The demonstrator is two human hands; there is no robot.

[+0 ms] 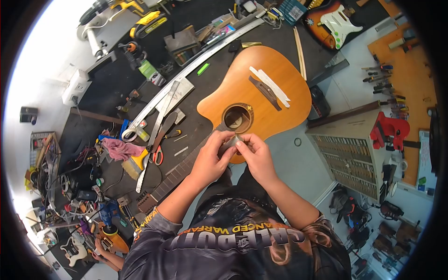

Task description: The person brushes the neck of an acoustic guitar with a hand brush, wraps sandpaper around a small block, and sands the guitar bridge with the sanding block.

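Note:
In front of my chest, my left hand (213, 151) and my right hand (255, 156) pinch a small grey flat piece (234, 141) between their fingertips. Its kind is hard to make out, and the fingers cover part of it. Just beyond lies an acoustic guitar (233, 88), top up on the bench, its neck running to the lower left under my left forearm. The round sound hole (237, 118) is close to my fingertips. Farther up the body, white strips (270, 86) lie alongside the dark bridge (265, 92). No strings show on the guitar.
Left of the guitar lie a long metal straightedge (196, 65), red-handled scissors (158, 155) and a pink cloth (122, 148). A sunburst electric guitar body (333, 23) rests at the far right. Below it stands a drawer cabinet (347, 149). Another person's arm (108, 257) shows at lower left.

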